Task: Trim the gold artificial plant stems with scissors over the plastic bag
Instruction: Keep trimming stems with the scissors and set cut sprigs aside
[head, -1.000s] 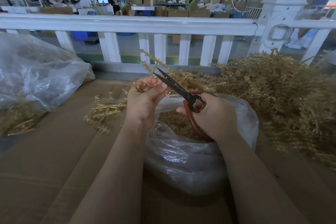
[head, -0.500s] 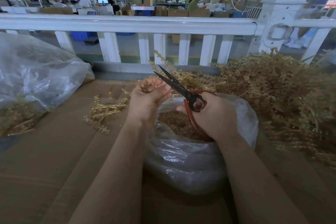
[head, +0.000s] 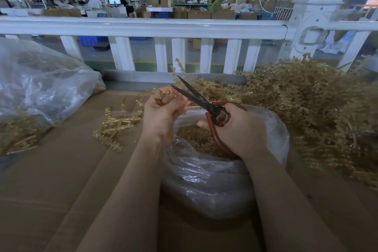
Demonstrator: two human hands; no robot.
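A: Gold stem (head: 163, 96), where is it?

B: Pinched in the left hand (head: 163, 116), fingers curled round the butt ends, held up just behind the open mouth of the plastic bag (head: 204, 182). A long sprig runs up past the scissor tips toward the fence.

A: Scissors?

B: Black-bladed scissors (head: 196, 96), red-brown loop handles, gripped by the right hand (head: 239, 129), fingers through and round the loops. Blades are parted, tips right at the left fingertips (head: 180, 100). Looks like mid-cut or lining one up.

A: Risks?

B: Main one: lower blade sits touching or nearly touching the left fingers; cannot tell which. A close now could nick a finger if the stem isn't pushed further out. Second: the cut point seems at the bag's far-left edge, not squarely over the opening, so offcuts may drop on the cardboard surface (head: 61, 180) instead of onto the trimmings already in the bag. Third: the bag is limp, with the right wrist resting on its rim; it could sag shut.

A: Anything else around?

B: Small bunch of gold stems (head: 116, 127) lying on the cardboard left of the hand, likely done ones. Big pile of gold plant pieces (head: 306, 104) to the right, touching the bag. Another clear bag (head: 41, 88) far left, with stems in it. White fence (head: 143, 26) behind.
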